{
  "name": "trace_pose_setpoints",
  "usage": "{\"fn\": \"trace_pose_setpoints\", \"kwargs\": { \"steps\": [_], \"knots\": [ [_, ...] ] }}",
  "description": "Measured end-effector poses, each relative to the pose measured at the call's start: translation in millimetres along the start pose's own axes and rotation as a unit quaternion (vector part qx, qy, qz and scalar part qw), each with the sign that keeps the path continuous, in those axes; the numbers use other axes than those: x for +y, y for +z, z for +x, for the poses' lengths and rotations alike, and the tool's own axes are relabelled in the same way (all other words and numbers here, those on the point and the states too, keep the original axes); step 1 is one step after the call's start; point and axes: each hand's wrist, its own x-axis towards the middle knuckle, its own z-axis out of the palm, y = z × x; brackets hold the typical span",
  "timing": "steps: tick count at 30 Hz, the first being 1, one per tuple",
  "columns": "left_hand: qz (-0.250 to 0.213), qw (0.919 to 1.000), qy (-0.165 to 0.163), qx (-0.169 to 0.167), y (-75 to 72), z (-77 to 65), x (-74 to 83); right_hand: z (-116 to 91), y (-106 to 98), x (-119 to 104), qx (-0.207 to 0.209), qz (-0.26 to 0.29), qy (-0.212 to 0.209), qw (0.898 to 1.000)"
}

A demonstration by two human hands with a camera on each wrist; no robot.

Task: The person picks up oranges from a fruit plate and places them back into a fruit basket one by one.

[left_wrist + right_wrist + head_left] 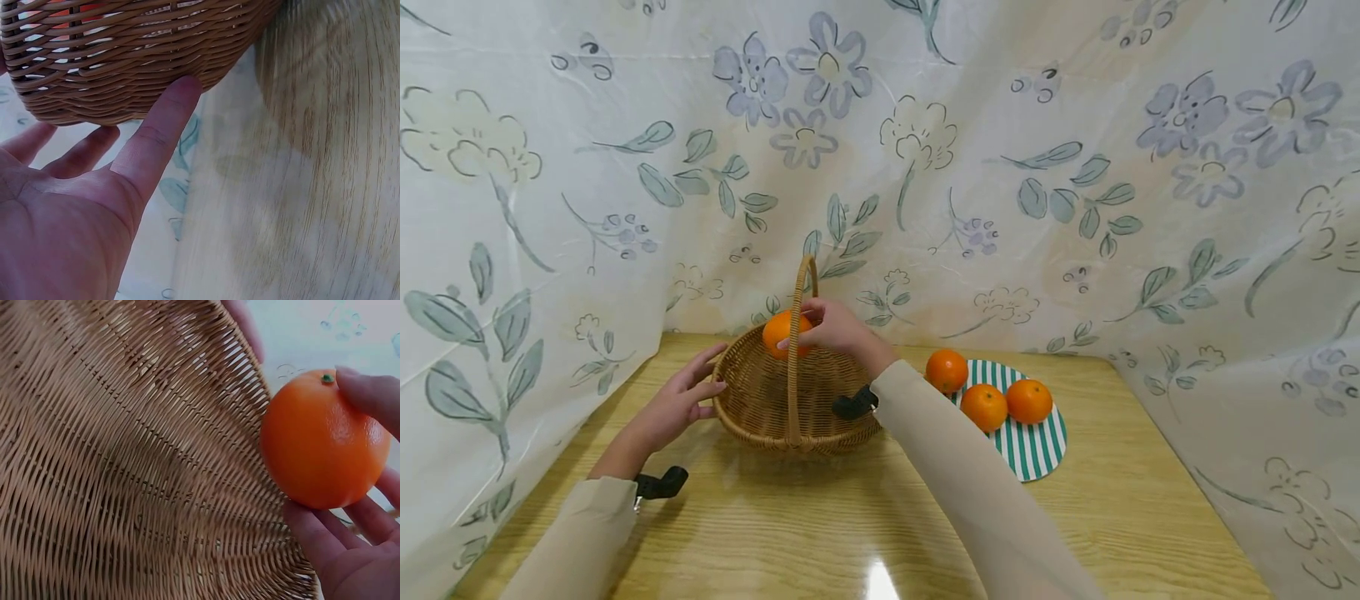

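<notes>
A brown wicker basket [752, 408] with a tall arched handle stands on the table. My right hand [835, 325] holds an orange [325, 440] above the basket's far side, behind the handle. In the right wrist view the thumb lies near the orange's green stem end and the fingers support it from below. My left hand [677, 408] touches the outside of the basket at its left end, fingers spread and fairly straight. Seen from the left wrist, its thumb [159, 134] presses along the woven wall [125, 69].
Right of the basket lies a round green-and-white striped mat [1030, 450]. Three more oranges [984, 407] sit on it or at its edge. A floral curtain [925, 167] hangs behind and along both sides of the wooden table [760, 533].
</notes>
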Motion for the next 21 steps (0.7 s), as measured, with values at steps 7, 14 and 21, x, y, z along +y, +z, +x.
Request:
{"fn": "trace_pose_setpoints", "kwargs": {
  "steps": [7, 14, 21],
  "knots": [
    [0.003, 1.0000, -0.004, 0.003, -0.1, 0.6, -2.9, 14.0, 18.7, 10.7, -0.010, 0.012, 0.017, 1.000],
    [-0.012, 0.9999, -0.005, 0.004, 1.1, -1.6, -4.4, 17.5, 31.0, 16.7, -0.044, -0.048, 0.027, 0.997],
    [-0.008, 0.9998, -0.012, 0.011, 3.1, -2.7, 0.7, 21.1, 37.1, 16.1, -0.077, -0.128, 0.032, 0.988]
  ]
}}
